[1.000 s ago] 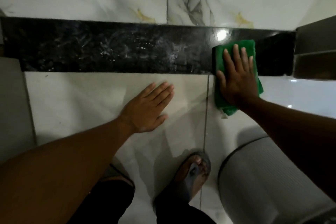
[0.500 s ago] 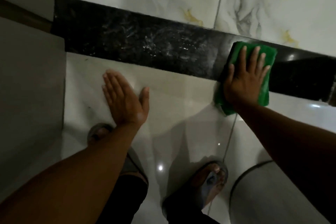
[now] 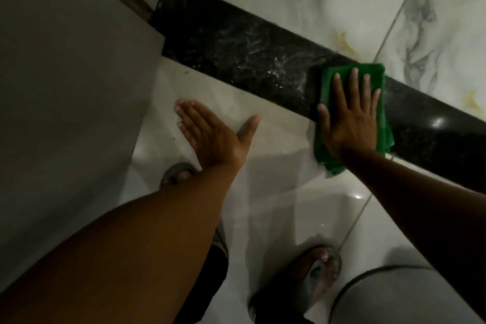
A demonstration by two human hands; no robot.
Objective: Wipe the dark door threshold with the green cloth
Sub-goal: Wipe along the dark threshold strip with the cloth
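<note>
The dark door threshold point(image 3: 236, 52) runs diagonally from upper left to the right edge, with pale smears on its middle stretch. A folded green cloth point(image 3: 326, 81) lies across it, hanging over the near edge onto the white floor. My right hand point(image 3: 349, 118) presses flat on the cloth, fingers spread and pointing away from me. My left hand point(image 3: 213, 137) rests flat on the white floor tile just in front of the threshold, fingers together, thumb out, holding nothing.
A grey door or panel point(image 3: 65, 73) fills the left side up to the threshold's left end. Marble-patterned tiles point(image 3: 328, 2) lie beyond the threshold. My sandalled feet point(image 3: 320, 268) stand below, and a round grey container point(image 3: 394, 297) sits at the bottom right.
My right hand has slid the cloth leftward along the threshold. My left hand has shifted left on the floor tile. The view has swung so the threshold appears more tilted.
</note>
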